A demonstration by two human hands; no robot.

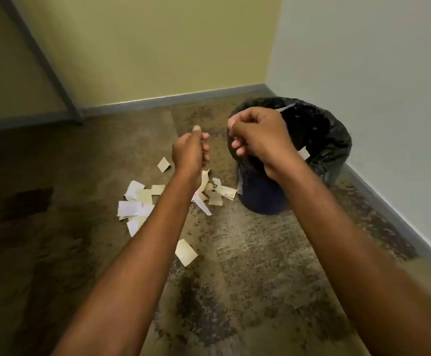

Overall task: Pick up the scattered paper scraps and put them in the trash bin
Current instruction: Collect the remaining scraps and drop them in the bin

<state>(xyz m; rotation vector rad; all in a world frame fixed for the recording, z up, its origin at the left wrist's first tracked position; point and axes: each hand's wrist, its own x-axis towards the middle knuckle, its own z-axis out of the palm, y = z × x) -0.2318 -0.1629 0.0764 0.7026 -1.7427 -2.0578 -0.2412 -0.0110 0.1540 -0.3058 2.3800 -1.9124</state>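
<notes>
Drop step at bin [319,140]; scraps [142,201] mostly uncollected.
Right hand [258,140] clenched at bin rim, contents not discernible. Left hand [191,150] loosely curled, apparently empty. Scraps on floor [260,253] below and behind left fingers, 1 nearer. Next: reach down, gather pile, avoid scattering.

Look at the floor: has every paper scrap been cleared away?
No, many paper scraps lie on the floor beside the trash bin.
</notes>
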